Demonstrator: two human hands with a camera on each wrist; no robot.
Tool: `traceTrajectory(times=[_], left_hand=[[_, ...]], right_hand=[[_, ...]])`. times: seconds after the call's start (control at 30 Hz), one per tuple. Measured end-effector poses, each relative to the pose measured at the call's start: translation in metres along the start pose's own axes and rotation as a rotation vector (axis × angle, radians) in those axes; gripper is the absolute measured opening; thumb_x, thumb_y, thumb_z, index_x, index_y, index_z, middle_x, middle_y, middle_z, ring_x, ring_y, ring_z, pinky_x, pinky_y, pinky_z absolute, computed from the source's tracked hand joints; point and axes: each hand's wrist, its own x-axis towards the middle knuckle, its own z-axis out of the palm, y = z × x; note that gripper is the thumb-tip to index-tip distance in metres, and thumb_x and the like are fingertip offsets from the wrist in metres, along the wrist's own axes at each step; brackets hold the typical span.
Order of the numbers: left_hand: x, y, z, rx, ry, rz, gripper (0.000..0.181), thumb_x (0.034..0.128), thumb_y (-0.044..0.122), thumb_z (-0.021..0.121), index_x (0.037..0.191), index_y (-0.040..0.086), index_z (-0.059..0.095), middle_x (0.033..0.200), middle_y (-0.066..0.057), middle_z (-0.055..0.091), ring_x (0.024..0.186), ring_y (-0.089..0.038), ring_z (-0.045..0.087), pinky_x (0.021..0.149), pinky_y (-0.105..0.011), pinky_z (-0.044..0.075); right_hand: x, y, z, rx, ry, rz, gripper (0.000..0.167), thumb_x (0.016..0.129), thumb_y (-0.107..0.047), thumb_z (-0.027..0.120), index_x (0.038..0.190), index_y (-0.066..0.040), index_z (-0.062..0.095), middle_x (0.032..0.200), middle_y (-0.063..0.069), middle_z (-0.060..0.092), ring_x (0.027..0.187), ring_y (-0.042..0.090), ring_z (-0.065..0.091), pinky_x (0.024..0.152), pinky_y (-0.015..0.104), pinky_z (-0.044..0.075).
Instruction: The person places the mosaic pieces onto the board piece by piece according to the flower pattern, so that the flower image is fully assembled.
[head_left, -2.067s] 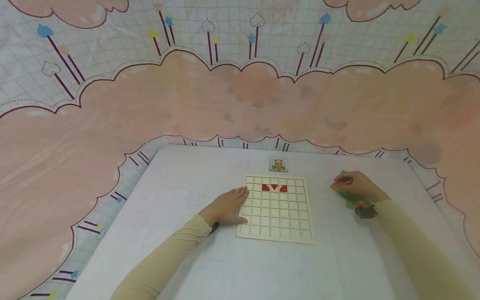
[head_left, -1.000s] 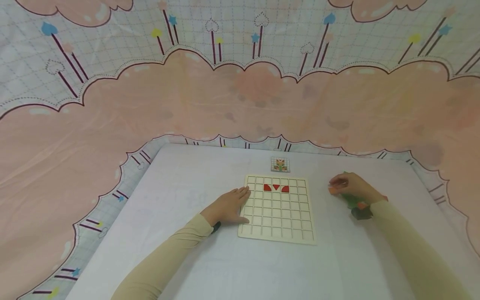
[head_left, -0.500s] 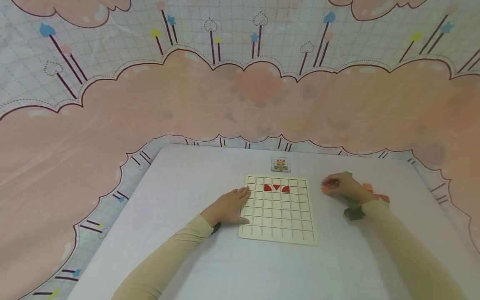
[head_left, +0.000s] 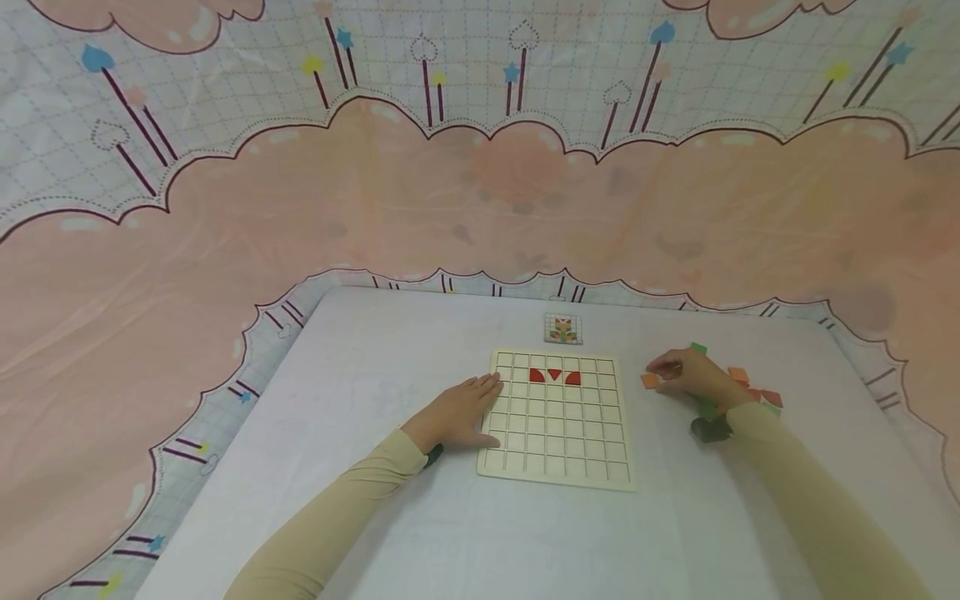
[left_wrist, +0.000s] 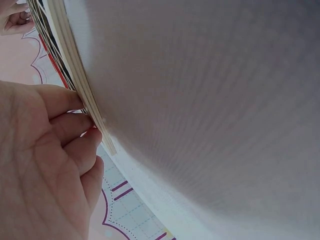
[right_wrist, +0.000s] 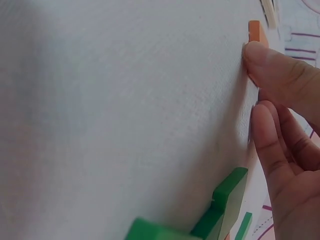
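Observation:
A cream grid board [head_left: 558,425] lies on the white table, with three red tiles [head_left: 554,375] set in a row near its far side. My left hand [head_left: 452,414] rests along the board's left edge, fingers extended; in the left wrist view its fingertips touch the board's rim [left_wrist: 75,65]. To the right of the board, my right hand [head_left: 693,373] pinches an orange square tile [head_left: 649,381] low at the tabletop. The right wrist view has the thumb on that orange tile [right_wrist: 254,31]; the index finger is partly hidden behind it.
Green tiles [head_left: 698,348], an orange tile [head_left: 738,375] and red tiles [head_left: 771,398] lie loosely around my right wrist, some hidden under it. A small pattern card [head_left: 562,329] lies beyond the board. Patterned cloth [head_left: 480,192] hangs behind the table.
My right hand has moved left toward the board with the orange tile, uncovering more orange and red tiles behind it. The left hand and board have stayed in place.

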Motion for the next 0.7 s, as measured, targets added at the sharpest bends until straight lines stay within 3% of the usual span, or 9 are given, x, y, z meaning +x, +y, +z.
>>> traceTrajectory(times=[0.27,0.47,0.7], left_hand=[[0.0,0.0,-0.002,0.0,0.005,0.004,0.095,0.084,0.065,0.051,0.15,0.004,0.021,0.158,-0.011,0.018,0.146,-0.021,0.019,0.12,-0.034,0.021],[-0.001,0.001,-0.003,-0.009,0.006,0.005,0.095,0.0839,0.065,0.052,0.149,0.004,0.021,0.157,-0.011,0.019,0.146,-0.021,0.019,0.12,-0.034,0.021],[0.001,0.0,-0.002,-0.01,-0.005,0.002,0.095,0.0841,0.065,0.051,0.15,0.004,0.02,0.158,-0.01,0.017,0.146,-0.021,0.018,0.12,-0.034,0.021]], right_hand=[[0.001,-0.001,-0.001,-0.001,-0.009,-0.013,0.026,0.078,-0.008,0.073,0.102,0.003,0.069,0.104,0.018,0.068,0.092,0.024,0.064,0.079,0.032,0.056],[0.002,-0.002,0.003,-0.012,0.03,-0.041,0.027,0.078,-0.012,0.075,0.101,0.0,0.07,0.1,0.015,0.069,0.087,0.018,0.064,0.075,0.024,0.056],[0.012,-0.02,0.015,0.033,0.049,-0.072,0.026,0.076,-0.015,0.077,0.098,-0.002,0.071,0.094,0.009,0.069,0.081,0.009,0.057,0.07,0.015,0.049]])
